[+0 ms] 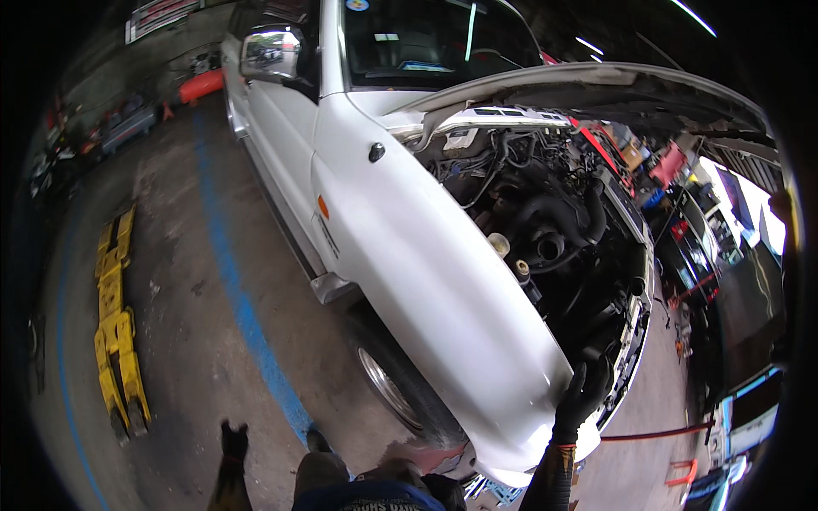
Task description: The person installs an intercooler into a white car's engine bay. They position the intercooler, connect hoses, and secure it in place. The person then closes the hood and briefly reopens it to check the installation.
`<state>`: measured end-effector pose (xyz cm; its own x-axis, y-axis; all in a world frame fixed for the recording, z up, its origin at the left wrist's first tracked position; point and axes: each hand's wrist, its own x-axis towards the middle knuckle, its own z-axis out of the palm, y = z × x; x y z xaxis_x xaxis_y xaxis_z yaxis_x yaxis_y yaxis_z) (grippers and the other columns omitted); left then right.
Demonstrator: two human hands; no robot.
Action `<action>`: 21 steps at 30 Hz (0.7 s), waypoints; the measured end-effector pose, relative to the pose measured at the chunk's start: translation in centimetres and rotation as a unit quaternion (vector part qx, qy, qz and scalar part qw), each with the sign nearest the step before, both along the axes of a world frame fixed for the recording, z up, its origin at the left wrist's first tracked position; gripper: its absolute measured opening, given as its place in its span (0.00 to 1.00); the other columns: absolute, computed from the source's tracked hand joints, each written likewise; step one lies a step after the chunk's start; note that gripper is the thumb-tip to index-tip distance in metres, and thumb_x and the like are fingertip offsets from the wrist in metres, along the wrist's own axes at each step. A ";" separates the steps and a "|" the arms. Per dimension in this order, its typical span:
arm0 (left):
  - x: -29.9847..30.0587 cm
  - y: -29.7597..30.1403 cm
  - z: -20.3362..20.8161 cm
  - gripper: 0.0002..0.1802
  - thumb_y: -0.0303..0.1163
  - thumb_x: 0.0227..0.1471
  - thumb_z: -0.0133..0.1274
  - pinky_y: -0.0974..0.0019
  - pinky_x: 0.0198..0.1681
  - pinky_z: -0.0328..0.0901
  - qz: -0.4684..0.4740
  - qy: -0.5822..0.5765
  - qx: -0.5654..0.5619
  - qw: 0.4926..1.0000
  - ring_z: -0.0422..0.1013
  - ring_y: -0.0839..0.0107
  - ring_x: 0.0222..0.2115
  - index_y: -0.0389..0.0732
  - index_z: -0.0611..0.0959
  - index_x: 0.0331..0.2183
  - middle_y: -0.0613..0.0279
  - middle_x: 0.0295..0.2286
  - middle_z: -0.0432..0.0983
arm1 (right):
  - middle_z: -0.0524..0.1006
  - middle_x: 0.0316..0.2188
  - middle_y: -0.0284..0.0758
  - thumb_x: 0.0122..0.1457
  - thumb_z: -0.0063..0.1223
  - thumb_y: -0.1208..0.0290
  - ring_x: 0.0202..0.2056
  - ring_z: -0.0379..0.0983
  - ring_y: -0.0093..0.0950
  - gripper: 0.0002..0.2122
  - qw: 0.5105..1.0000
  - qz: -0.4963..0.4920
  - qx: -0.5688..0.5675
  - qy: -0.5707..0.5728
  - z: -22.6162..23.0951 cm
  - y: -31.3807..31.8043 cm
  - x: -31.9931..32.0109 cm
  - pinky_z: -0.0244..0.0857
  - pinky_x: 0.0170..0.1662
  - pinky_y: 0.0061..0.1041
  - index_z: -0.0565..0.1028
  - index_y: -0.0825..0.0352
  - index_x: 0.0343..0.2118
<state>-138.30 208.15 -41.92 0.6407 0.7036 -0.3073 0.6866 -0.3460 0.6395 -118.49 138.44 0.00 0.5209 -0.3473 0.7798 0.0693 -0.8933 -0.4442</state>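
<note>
Right hand (584,392) at the fender (434,264), can't tell whether fingers grip; left hand (234,440) low, fingers parted. Fender looks stiff, slick; inner edge should hold best.

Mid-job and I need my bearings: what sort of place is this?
Most likely a vehicle repair garage: a white vehicle stands with its hood raised, dark engine parts are exposed, and a yellow metal frame lies on the floor.
</note>
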 end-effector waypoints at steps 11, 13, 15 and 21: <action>36.8 -7.5 33.7 0.28 0.22 0.58 0.52 0.72 0.31 0.62 -0.068 -0.495 -0.280 0.820 0.67 0.79 0.31 0.40 0.68 0.60 0.68 0.37 0.69 | 0.69 0.53 0.46 0.58 0.60 0.76 0.57 0.65 0.45 0.21 0.983 -0.173 -0.048 0.045 -1.0 1.3 1.6 0.61 0.59 0.41 0.71 0.71 0.55; 38.0 -12.1 34.2 0.31 0.18 0.54 0.52 0.74 0.38 0.65 -0.067 -0.515 -0.292 0.803 0.66 0.79 0.36 0.38 0.68 0.60 0.66 0.39 0.69 | 0.69 0.53 0.47 0.57 0.59 0.77 0.57 0.64 0.45 0.22 0.983 -0.173 -0.024 0.050 -0.7 1.5 1.5 0.61 0.59 0.41 0.70 0.72 0.55; 39.0 -15.5 35.0 0.30 0.22 0.54 0.53 0.71 0.45 0.65 -0.093 -0.496 -0.243 0.828 0.67 0.76 0.40 0.37 0.68 0.59 0.63 0.42 0.70 | 0.68 0.55 0.48 0.57 0.59 0.77 0.58 0.64 0.45 0.22 0.985 -0.166 -0.009 0.037 -0.4 1.8 1.5 0.61 0.59 0.42 0.70 0.72 0.55; 44.5 -20.7 39.9 0.11 0.30 0.52 0.56 0.67 0.42 0.67 -0.268 -0.560 -0.145 0.770 0.71 0.69 0.36 0.36 0.77 0.38 0.55 0.40 0.74 | 0.62 0.59 0.46 0.60 0.61 0.66 0.57 0.64 0.43 0.26 0.992 -0.121 -0.022 0.042 0.6 2.0 1.1 0.58 0.61 0.43 0.68 0.71 0.59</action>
